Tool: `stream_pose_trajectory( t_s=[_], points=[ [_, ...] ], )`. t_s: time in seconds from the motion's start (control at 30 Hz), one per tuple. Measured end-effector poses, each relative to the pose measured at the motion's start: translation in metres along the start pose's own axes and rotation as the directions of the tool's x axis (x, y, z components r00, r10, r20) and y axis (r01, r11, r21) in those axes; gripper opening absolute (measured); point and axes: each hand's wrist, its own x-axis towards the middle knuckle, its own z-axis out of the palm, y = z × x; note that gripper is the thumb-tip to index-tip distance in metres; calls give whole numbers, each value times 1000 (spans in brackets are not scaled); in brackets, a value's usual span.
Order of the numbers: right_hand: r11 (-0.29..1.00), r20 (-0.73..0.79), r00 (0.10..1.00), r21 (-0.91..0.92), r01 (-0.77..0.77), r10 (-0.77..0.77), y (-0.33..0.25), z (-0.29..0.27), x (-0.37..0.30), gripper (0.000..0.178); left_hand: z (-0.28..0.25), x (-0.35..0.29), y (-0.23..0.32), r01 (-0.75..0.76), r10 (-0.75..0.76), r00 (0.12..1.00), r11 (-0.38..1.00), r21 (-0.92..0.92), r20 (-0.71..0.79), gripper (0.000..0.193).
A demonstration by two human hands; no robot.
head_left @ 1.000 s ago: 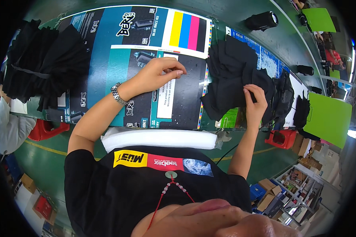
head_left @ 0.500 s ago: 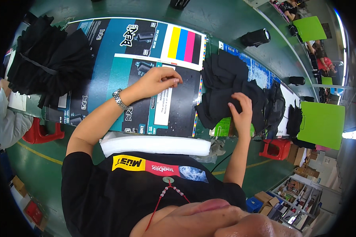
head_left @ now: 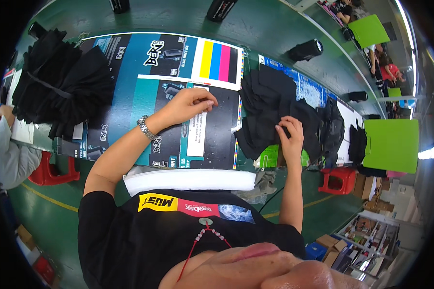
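My left hand (head_left: 190, 104) rests on a large printed sheet (head_left: 178, 91) spread over the table, its fingers loosely curled and touching the print, holding nothing. A metal watch (head_left: 144, 127) sits on that wrist. My right hand (head_left: 289, 135) pinches the top piece of a pile of black fabric pieces (head_left: 270, 113) lying to the right of the sheet. The fingertips are partly buried in the cloth.
A big heap of black fabric (head_left: 58, 91) lies at the table's left end. A white foam strip (head_left: 190, 179) pads the near table edge. More black pieces (head_left: 335, 130) lie further right, near green boards (head_left: 390, 144). Red stools (head_left: 340, 180) stand below. Another person's sleeve (head_left: 12, 159) is at left.
My right hand has slid left over the black pile and now grips its top piece. My left hand stays on the printed sheet with its fingers curled a little more.
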Motion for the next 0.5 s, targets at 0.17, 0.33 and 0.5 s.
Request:
stream_pose_trajectory(
  t_s=[0.17,0.33,0.5],
  points=[
    [895,-420,816,375,-242,397,-8,-22,17,16,-2,7,9,42,-42,999,999,-18,-16,18],
    [227,-48,809,968,-107,586,-31,-21,64,28,-9,12,17,103,-114,991,983,-150,-71,28],
    [-95,326,835,944,-317,444,-67,57,115,26,-6,27,41,-14,-20,976,987,-159,-215,32]
  ],
)
